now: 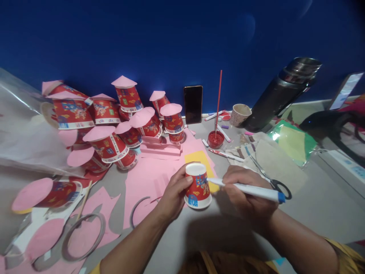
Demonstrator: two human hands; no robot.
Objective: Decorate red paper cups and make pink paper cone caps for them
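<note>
A red paper cup [199, 190] with a white base and rim stands upside down in the middle, tilted slightly. My left hand [174, 192] grips it from the left, the thumb on its side. In my right hand [246, 190] is a white marker [256, 191] with a blue end, its tip at the blue markings on the cup's upper side. Under and behind the cup lie a yellow sheet [199, 159] and pink paper [145, 179].
Several red cups with pink cone tops [105, 142] are grouped at the left. Behind are a phone [193, 104], a red paint dish [216, 140] with a stick and a black flask [273, 95]. Scissors [273, 182] lie right, tape rings [82, 238] left.
</note>
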